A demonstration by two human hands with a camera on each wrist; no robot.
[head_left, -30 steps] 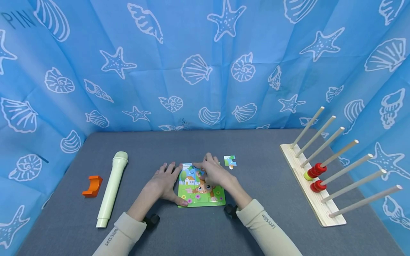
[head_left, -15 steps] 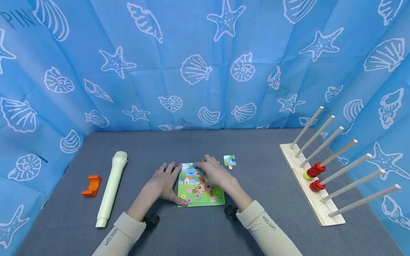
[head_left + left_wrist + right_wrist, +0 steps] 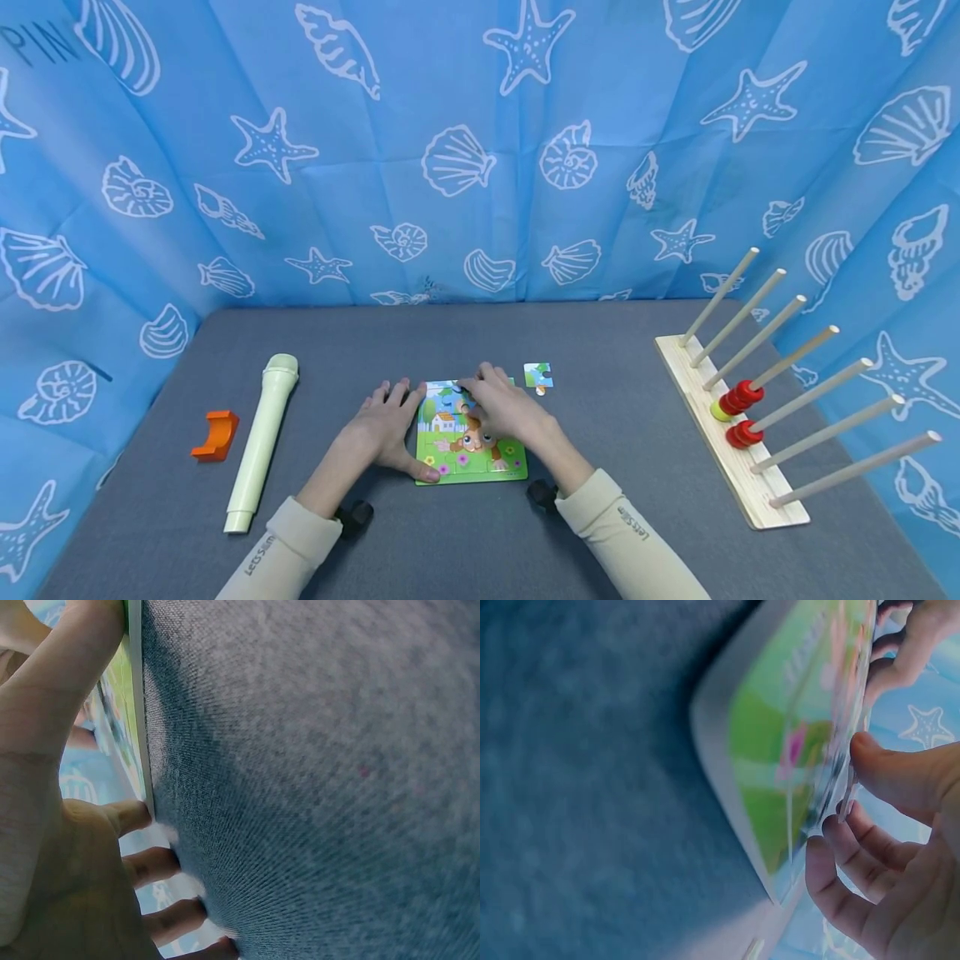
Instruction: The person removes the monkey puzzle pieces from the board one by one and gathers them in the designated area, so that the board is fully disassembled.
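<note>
A picture puzzle (image 3: 468, 468) with a monkey, a house and flowers lies on the table in a flat tray. My left hand (image 3: 384, 429) spreads its fingers along the puzzle's left side; the thumb (image 3: 82, 660) rests on the near left corner and the index fingertip touches the far left one. Over the puzzle's upper right part, my right hand (image 3: 508, 407) pinches a thin puzzle piece (image 3: 848, 793) between thumb and fingers. That hand hides much of the upper right of the picture. Another puzzle piece (image 3: 538, 376) lies loose just beyond the puzzle to the right.
On the left lie a pale green toy microphone (image 3: 262, 446) and an orange curved block (image 3: 217, 436). A wooden peg stand (image 3: 776, 496) at the right has several upright rods, with red and yellow beads (image 3: 738, 400) on two. A blue shell-patterned curtain (image 3: 480, 225) hangs behind the grey table.
My right thumb and fingers have shifted slightly at the puzzle's upper edge, with the piece there tilting a little. The left hand stays in place.
</note>
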